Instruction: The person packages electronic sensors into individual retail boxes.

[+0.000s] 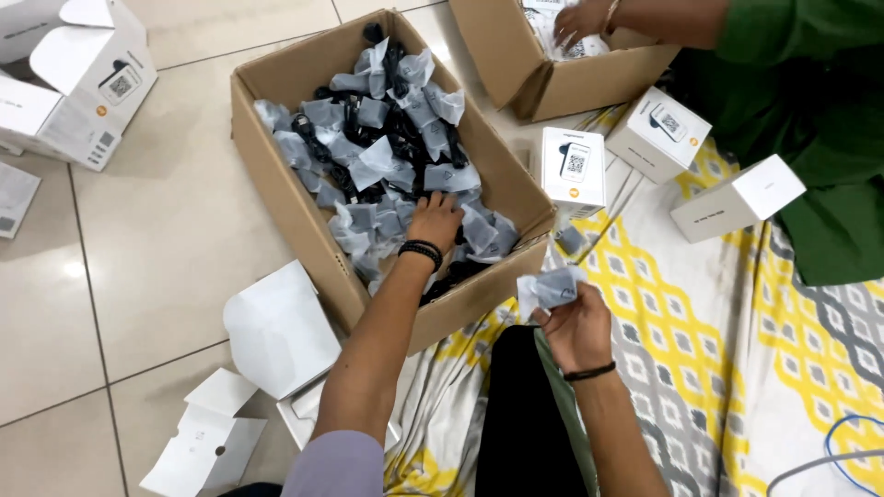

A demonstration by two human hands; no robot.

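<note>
A large open cardboard box point(276, 175) on the tiled floor holds several small grey plastic-wrapped black parts point(387, 138). My left hand point(435, 219) reaches down into the box, its fingers buried among the packets near the front right corner; a black bead bracelet sits on the wrist. My right hand point(575, 324) is outside the box, over the patterned cloth, closed on one grey wrapped packet point(550, 289) held upright.
Another person in green reaches a hand point(580, 20) into a second cardboard box point(543, 69) at the top. Small white product boxes point(573, 167) point(658, 133) point(737, 198) lie on the yellow-grey cloth point(700, 350). An open white box point(83, 78) and white inserts point(276, 327) lie left.
</note>
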